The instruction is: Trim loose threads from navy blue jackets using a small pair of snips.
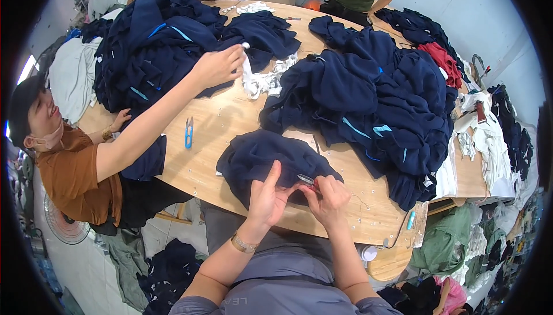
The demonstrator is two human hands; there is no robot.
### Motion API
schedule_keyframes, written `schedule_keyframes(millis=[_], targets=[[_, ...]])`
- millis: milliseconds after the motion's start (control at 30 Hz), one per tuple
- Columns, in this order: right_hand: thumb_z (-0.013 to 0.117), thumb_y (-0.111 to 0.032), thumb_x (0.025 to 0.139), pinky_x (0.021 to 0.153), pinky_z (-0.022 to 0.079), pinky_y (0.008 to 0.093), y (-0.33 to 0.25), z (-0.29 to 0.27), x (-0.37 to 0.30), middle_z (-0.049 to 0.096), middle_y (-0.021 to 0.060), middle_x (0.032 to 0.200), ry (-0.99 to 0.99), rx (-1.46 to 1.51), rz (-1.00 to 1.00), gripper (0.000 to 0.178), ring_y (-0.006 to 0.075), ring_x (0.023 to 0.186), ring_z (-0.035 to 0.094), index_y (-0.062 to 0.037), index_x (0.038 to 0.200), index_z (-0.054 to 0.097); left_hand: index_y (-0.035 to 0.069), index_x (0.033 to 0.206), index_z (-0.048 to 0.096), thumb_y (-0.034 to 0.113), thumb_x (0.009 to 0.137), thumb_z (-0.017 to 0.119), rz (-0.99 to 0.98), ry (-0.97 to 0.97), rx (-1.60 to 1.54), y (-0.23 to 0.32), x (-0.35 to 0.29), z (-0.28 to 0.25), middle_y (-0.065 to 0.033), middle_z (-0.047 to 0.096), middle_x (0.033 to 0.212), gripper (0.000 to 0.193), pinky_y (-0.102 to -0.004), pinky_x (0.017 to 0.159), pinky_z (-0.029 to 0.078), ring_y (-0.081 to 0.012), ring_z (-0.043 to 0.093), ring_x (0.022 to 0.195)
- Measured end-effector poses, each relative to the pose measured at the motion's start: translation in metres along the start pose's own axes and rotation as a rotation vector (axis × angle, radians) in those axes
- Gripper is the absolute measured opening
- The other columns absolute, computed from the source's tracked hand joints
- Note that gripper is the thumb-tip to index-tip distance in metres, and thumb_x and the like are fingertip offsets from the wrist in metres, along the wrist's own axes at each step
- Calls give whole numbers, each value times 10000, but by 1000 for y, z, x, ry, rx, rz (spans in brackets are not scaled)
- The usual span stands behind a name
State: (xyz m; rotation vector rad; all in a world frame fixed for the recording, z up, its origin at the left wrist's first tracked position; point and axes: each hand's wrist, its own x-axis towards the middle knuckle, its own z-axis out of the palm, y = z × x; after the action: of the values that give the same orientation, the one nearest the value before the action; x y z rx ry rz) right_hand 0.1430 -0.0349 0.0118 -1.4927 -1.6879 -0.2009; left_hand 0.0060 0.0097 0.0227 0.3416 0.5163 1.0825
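Observation:
A dark navy garment lies bunched on the table edge before me. My left hand is at its near side, thumb raised against the cloth and fingers toward the right. Those fingers seem to hold the garment's edge, though the exact grip is partly hidden. In my right hand is a small pair of thread snips with red on the handle. Its metal blades point left, close to my left fingertips and the cloth. My two hands nearly meet there.
Large navy garment piles rise beyond and at the left. Blue-handled snips lie on the wooden table. At the left, a co-worker's arm reaches across, its hand lifting white cloth. Two people stand at the far side.

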Motion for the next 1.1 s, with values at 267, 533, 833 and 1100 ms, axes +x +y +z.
schedule_keyframes(millis=[267,533,833,1100], targets=[[738,-248,701,461,333,316,-3,-1,2,467,40,593,-23,16,10,270,211,484,447,-57,742,551,15,1028,576,204,946,480,16,7,-5,-1,-4,3,-76,630,997,227,-319,757,526,-175,626,880],[692,-209,797,453,346,268,0,1,-5,462,50,580,41,302,286,249,165,467,432,-16,785,537,-4,1108,545,300,978,380,36,-138,-36,-4,-12,6,-100,606,1077,369,-398,920,452,-205,593,998],[674,-49,774,469,366,207,-22,-5,25,531,1,619,84,530,322,228,63,521,458,-37,994,614,42,1306,397,616,912,133,16,-255,216,-28,-13,-21,-72,506,1257,744,-335,1024,304,-173,461,1165],[651,27,560,530,439,283,-26,-5,12,624,59,734,-74,321,3,346,197,560,574,-50,896,621,-12,997,596,513,954,261,-187,-434,2,-12,-4,-46,-103,611,994,623,-316,905,439,-167,588,957]])
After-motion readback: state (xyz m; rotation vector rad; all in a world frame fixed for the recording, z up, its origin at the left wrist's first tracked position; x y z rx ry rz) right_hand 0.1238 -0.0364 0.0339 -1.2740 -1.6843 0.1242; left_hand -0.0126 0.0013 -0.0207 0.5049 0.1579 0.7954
